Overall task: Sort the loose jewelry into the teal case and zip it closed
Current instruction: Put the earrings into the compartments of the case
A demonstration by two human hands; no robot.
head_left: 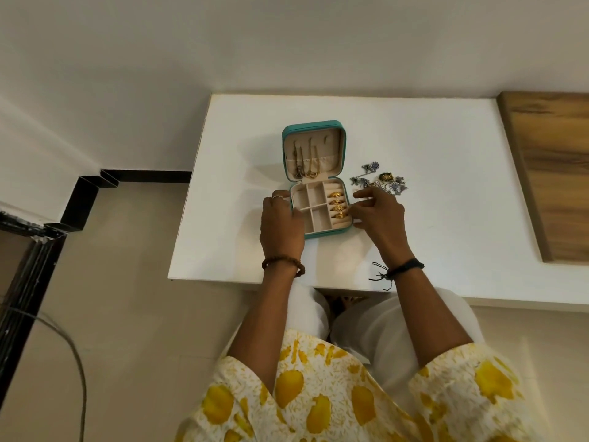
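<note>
The teal case (310, 124) lies open on the white table (414, 237), lid propped back. Gold chains (306, 161) hang inside the lid. Several gold rings (337, 204) sit in the ring rolls of the tray's right column; the other compartments look bare. A heap of loose silver and gold jewelry (381, 181) lies just right of the case. My left hand (280, 224) rests against the tray's left edge, fingers curled on the rim. My right hand (377, 215) is at the tray's right edge, fingers spread, fingertips near the rings and below the heap; nothing visible is held in it.
A wooden board (548, 173) lies at the table's right side. The table's left edge (188, 199) drops to a beige floor with a black frame and a cable. My white-trousered knees sit under the near edge.
</note>
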